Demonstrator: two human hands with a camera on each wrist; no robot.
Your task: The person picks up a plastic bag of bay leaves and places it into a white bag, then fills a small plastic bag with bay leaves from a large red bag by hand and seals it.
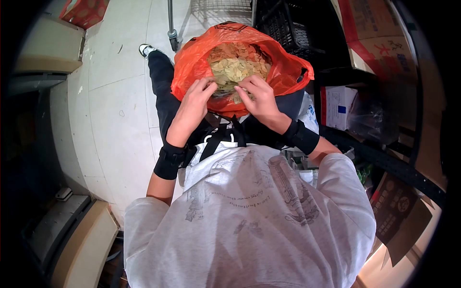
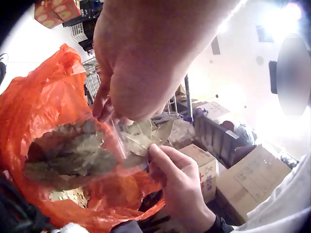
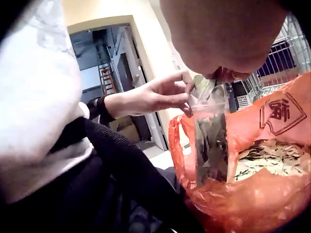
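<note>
A clear plastic bag (image 2: pixel 73 155) packed with dried bay leaves stands upright between my hands in the right wrist view. My left hand (image 1: pixel 194 101) pinches one side of its mouth. At the other side, my right hand (image 1: pixel 261 101) pinches bay leaves (image 2: pixel 138 143) that stick out of the opening, thumb on top of them. Both hands are over the near rim of a large orange-red plastic bag (image 1: pixel 189 65), which sits open at my lap. Inside it lies a heap of loose dried leaves (image 1: pixel 235 65).
A black plastic crate (image 1: pixel 283 29) and stacked cardboard boxes (image 1: pixel 379 38) stand on the right. A caster wheel (image 1: pixel 173 38) is on the pale floor just past the orange-red bag. A white box (image 1: pixel 338 105) sits on the right-hand shelf.
</note>
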